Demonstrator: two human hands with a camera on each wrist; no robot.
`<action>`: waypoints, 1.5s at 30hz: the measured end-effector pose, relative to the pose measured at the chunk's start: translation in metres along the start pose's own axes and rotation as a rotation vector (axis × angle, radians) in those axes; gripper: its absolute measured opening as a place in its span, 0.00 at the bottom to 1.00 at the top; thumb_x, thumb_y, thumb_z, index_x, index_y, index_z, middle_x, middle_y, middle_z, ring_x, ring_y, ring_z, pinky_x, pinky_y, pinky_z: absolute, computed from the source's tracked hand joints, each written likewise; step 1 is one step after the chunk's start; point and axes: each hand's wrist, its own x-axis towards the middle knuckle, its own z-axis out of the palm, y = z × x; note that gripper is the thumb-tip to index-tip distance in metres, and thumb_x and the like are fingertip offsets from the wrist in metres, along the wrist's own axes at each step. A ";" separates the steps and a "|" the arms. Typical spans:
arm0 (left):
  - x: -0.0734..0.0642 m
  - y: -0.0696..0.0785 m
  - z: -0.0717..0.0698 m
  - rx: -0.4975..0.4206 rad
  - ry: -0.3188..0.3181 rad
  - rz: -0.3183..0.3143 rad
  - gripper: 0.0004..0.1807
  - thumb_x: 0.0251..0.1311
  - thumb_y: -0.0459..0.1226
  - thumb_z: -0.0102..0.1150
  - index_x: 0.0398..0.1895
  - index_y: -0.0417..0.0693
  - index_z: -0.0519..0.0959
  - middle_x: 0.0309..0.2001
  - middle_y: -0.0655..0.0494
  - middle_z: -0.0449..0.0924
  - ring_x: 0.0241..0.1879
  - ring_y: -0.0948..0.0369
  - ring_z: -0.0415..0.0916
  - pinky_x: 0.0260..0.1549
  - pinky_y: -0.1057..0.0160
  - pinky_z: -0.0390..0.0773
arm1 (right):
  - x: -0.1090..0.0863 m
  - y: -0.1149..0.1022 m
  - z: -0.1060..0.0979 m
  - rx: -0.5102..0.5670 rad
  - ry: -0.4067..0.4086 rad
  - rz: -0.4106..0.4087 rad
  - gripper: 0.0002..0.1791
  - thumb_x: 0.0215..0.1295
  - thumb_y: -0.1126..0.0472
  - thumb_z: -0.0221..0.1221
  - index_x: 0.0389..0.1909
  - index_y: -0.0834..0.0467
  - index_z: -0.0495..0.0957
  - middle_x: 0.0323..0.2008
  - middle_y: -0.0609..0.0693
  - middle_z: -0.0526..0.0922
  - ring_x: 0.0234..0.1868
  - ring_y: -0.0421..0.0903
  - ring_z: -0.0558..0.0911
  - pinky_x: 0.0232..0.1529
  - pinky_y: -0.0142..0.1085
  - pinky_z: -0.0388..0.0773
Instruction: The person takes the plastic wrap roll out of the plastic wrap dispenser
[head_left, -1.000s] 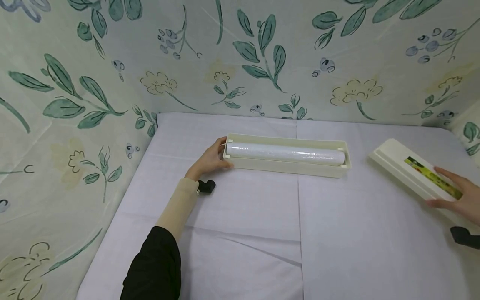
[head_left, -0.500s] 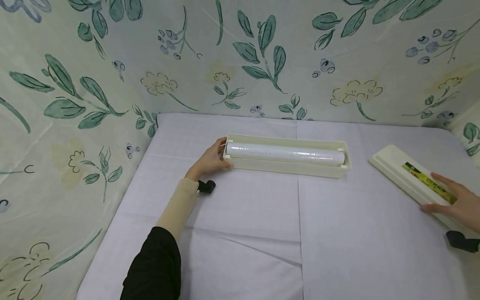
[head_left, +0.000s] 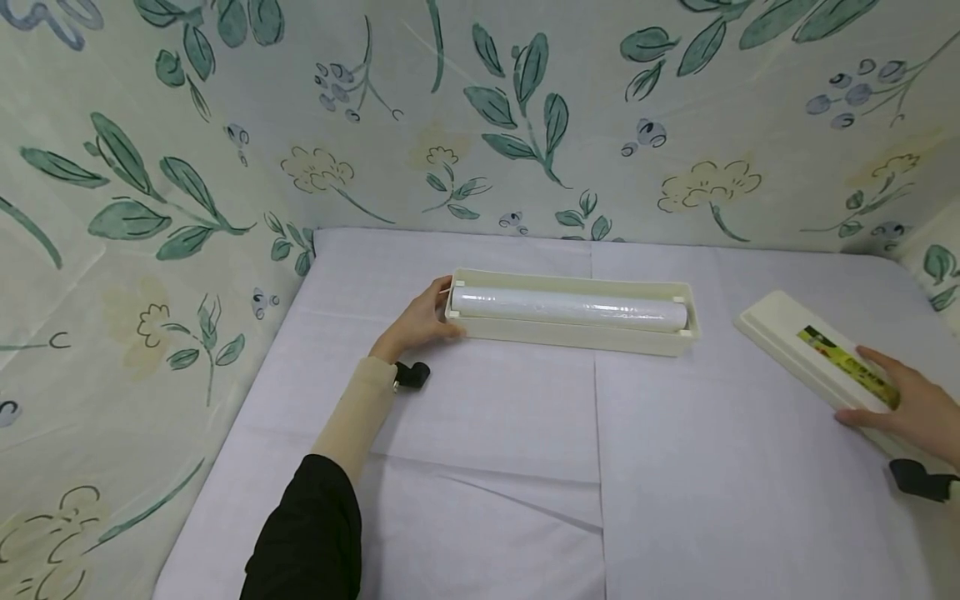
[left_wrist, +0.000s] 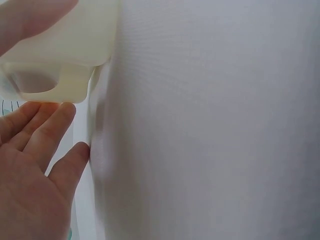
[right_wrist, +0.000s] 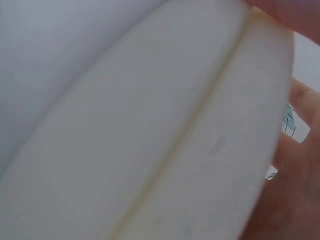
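A long cream cling film box [head_left: 570, 333] lies uncovered on the white cloth in the head view. Inside it rests a shiny roll of cling film [head_left: 570, 308], lying lengthwise. My left hand [head_left: 418, 321] holds the box's left end, thumb at the front wall and fingers round the far side. The left wrist view shows the end wall [left_wrist: 95, 40] of the box between thumb and fingers. Off to the right, apart from the box, my right hand [head_left: 915, 408] grips the cream lid [head_left: 787, 342] across its width. A yellow-green label [head_left: 847, 362] is on the lid.
The white cloth [head_left: 487, 500] covers the table and has creases and a seam down the middle. Behind and to the left hangs a leaf-patterned cloth [head_left: 420, 108]. Dark wrist camera mounts [head_left: 412, 375] sit below each hand.
My right hand and the lid have shifted slightly left and toward me, mostly in the first half second. The left hand, box and roll stay in place.
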 end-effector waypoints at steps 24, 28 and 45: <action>0.003 -0.003 -0.001 0.022 -0.006 0.006 0.55 0.46 0.35 0.73 0.74 0.46 0.48 0.73 0.49 0.51 0.71 0.53 0.49 0.68 0.50 0.46 | 0.009 -0.092 -0.039 0.135 0.142 -0.205 0.45 0.68 0.50 0.56 0.74 0.64 0.43 0.69 0.75 0.44 0.63 0.76 0.52 0.60 0.67 0.46; 0.003 -0.003 -0.001 0.017 -0.005 0.003 0.55 0.46 0.36 0.73 0.74 0.46 0.48 0.73 0.48 0.52 0.71 0.53 0.49 0.68 0.49 0.46 | 0.012 -0.110 -0.039 0.134 0.165 -0.283 0.43 0.67 0.52 0.58 0.74 0.64 0.46 0.68 0.74 0.51 0.60 0.74 0.57 0.61 0.65 0.49; 0.001 -0.001 0.000 0.009 0.000 0.004 0.55 0.45 0.34 0.74 0.74 0.45 0.49 0.73 0.47 0.52 0.71 0.52 0.49 0.68 0.48 0.45 | 0.021 -0.166 -0.039 0.177 0.101 -0.426 0.40 0.64 0.54 0.61 0.73 0.58 0.55 0.61 0.71 0.64 0.57 0.73 0.63 0.51 0.68 0.60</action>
